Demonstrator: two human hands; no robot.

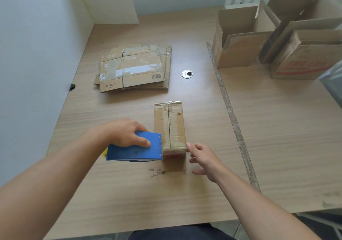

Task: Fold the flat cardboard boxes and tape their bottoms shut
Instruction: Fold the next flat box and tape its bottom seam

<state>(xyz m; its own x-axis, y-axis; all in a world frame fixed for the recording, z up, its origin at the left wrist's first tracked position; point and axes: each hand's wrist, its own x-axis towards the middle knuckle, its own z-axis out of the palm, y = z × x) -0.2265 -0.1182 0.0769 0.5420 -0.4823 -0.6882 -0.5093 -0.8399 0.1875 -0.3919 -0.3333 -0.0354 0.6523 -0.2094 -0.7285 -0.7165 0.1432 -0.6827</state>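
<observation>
Our left hand [127,134] is wrapped around a blue tape dispenser [136,148], thumb on its top. Its front end sits against the near left corner of the folded box [170,125] and hides that corner. We cannot see the roll of tape inside; only a bit of yellow peeks out at the back.

Farther away on the wooden table [129,193] lies a stack of flat boxes [133,69]. The top one says HT007.

The folded box stands in the middle of the table, bottom flaps up and closed, with shiny tape along the seam. Red print on its near side is too blurry to read.

Past it is a round metal cable hole [187,73].

Our right hand [203,161] holds nothing, fingers loose and spread. One fingertip is right at the box's near right corner; we cannot tell if it touches.

At the far right stand open boxes [240,41], and the picture's edge cuts some off.
</observation>
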